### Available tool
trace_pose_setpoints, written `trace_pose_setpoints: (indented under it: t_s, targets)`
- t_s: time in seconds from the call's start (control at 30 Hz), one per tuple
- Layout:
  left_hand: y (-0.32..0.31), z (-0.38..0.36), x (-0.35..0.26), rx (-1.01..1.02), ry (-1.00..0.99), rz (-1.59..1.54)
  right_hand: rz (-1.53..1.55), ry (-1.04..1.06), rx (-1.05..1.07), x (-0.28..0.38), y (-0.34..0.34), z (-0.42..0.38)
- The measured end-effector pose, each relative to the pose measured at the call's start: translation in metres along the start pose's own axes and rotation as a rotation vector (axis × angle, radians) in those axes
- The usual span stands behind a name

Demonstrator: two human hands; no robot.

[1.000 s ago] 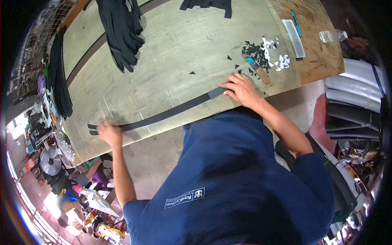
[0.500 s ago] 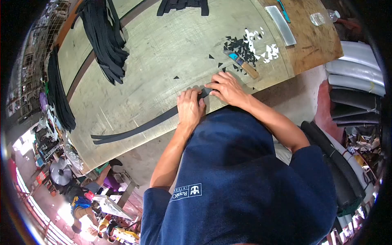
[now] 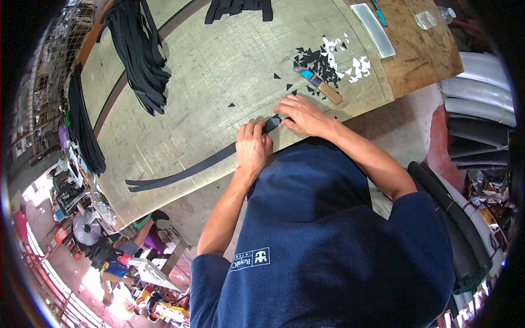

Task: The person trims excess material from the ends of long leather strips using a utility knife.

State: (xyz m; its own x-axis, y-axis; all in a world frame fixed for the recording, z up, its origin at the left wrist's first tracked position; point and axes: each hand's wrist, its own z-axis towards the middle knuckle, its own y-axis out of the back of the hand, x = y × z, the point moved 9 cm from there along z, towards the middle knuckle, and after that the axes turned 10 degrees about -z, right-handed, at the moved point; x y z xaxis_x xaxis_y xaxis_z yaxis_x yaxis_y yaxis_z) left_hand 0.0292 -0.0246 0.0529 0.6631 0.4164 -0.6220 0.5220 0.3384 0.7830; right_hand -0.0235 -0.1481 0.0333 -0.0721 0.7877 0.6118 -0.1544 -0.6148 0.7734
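Note:
Two long black fabric-like strips (image 3: 191,170) lie one over the other along the near edge of the table, fanning slightly apart at their left end. My left hand (image 3: 251,145) is closed over them near their right end, fingers curled on top. At that end, my right hand (image 3: 303,116) has its fingertips and thumb pinched on the strips' tip, close beside the left fingers. Just beyond my right hand rests a knife with a wooden handle (image 3: 330,93) and blue wrapping near the blade. Small black triangular scraps (image 3: 320,61) and white scraps (image 3: 359,68) are scattered around it.
A large bundle of black strips (image 3: 139,60) hangs across the table's far left, with another bundle (image 3: 85,123) at the left edge. More strips (image 3: 239,10) lie at the back. A translucent bar (image 3: 373,30) and a plastic bottle (image 3: 435,18) sit right. Material rolls (image 3: 476,98) are stacked beyond.
The strips' left ends have come closer together. My right fingers have shifted slightly at the strips' tip, while my left hand keeps its hold. The whole view has moved a little.

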Motion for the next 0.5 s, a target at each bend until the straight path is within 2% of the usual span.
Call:
trace_pose_setpoints:
  t_s: [0.5]
  targets:
    - [0.0023, 0.0004, -0.0020, 0.050, -0.019, -0.048, 0.004, -0.018, 0.069, 0.0011, 0.0009, 0.0041]
